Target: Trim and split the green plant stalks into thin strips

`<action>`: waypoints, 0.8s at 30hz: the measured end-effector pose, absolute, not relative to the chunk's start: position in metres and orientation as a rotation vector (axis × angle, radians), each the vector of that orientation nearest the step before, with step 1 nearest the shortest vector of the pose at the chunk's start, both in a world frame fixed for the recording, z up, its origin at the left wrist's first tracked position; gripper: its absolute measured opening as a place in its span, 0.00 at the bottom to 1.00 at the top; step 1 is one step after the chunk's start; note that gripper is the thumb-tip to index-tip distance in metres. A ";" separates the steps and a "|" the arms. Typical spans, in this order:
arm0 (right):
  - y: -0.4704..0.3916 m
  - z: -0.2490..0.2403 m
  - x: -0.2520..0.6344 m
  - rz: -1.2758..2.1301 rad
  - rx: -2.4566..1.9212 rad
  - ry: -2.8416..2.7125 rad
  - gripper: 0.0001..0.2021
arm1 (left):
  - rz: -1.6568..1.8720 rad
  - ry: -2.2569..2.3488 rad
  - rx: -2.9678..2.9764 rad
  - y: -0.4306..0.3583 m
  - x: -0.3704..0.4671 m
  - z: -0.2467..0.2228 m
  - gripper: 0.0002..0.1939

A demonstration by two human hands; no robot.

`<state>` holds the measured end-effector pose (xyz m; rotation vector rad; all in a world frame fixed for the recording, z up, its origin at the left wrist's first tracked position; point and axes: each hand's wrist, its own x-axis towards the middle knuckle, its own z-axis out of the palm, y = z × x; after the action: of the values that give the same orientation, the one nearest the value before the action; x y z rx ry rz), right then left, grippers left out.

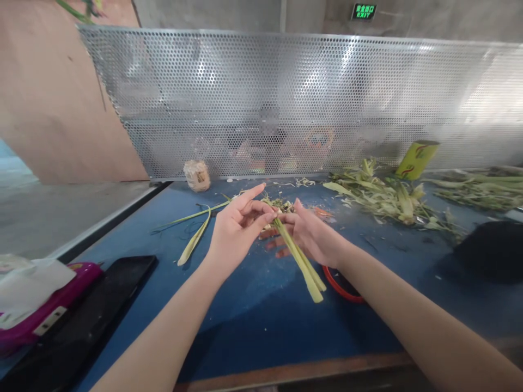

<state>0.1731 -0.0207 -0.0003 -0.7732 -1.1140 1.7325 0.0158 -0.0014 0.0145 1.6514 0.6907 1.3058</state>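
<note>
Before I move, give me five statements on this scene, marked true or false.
1. The flat black rectangular slab lies on the blue tabletop. True.
2. The right hand lies flat on that tabletop. False: it is raised near the long pale-green leaf strips.
3. The yellow-green container is left of the slab. False: it is to the right.
4. The left hand has its fingers on the strips. True.
5. The green exit sign is above the silvery perforated metal panel. True.
</note>
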 end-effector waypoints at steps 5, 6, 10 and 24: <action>-0.026 -0.002 0.173 1.904 -0.565 -1.227 0.07 | 1.294 0.725 1.702 -0.002 0.017 0.014 0.27; -0.026 -0.002 0.174 1.917 -0.548 -1.213 0.06 | 1.290 0.710 1.701 -0.002 0.017 0.014 0.28; -0.023 -0.003 0.175 1.876 -0.518 -1.202 0.03 | 1.275 0.652 1.686 0.002 0.014 0.014 0.29; -0.015 -0.007 0.173 1.402 -0.635 -1.294 0.04 | 1.192 0.865 1.811 0.008 0.009 0.019 0.36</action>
<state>0.1732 -0.0147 -0.0074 -0.6348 -1.2937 1.4021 0.0088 0.0080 0.0194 1.8109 0.8647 1.1919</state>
